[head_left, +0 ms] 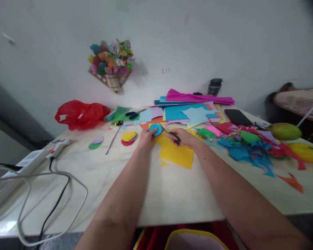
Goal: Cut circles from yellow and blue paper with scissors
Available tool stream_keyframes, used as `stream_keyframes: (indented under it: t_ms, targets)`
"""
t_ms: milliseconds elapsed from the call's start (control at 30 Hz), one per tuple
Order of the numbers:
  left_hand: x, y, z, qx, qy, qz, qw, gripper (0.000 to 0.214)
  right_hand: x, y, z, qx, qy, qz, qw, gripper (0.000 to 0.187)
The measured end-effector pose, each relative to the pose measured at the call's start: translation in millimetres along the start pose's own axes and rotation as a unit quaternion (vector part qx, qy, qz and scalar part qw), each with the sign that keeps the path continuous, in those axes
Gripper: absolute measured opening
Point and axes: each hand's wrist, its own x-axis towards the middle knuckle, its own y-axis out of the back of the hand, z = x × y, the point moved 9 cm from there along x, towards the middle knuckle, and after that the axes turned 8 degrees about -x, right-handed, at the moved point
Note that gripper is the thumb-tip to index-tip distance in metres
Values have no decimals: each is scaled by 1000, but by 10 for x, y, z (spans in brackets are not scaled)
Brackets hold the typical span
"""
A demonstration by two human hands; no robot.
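Observation:
Between the thumb and fingers of my left hand [147, 138] is a blue paper circle [156, 130]. My right hand [183, 137] grips a pair of dark-handled scissors [175, 138], whose blades point toward the circle's right edge. Whether the blades touch the paper I cannot tell. Beneath both hands lies a cut sheet of yellow paper [178, 156]. Left of my left hand sits a stack of yellow circles [129, 136] on red ones. A green circle [95, 146] partly covered by a lilac one lies farther left.
Coloured paper scraps [247, 152] pile up on the right, near two mango-like fruits [283, 131]. Paper sheets [177, 114] and a second pair of scissors [134, 114] lie at the back. A red plastic bag [80, 114] and a white power strip [28, 165] occupy the left.

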Motion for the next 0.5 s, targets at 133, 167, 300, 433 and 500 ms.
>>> stream_keyframes:
  t_ms: [133,167,300,433,500]
  targets:
    - [-13,-28,-9,0,3,-8,1000,28,-17,11,-15,-24,-5,8,1000,23]
    - [-14,-29,-13,3,4,-8,1000,28,-18,13,-20,-27,-3,8,1000,23]
    - [-12,-30,-26,14,10,-9,1000,27,-20,19,-11,-26,-4,6,1000,25]
    - [-11,-24,-16,7,8,-7,1000,28,2,17,4,2,8,0,1000,30]
    - [-12,-17,-10,4,7,-3,1000,28,24,25,15,4,21,1,1000,33]
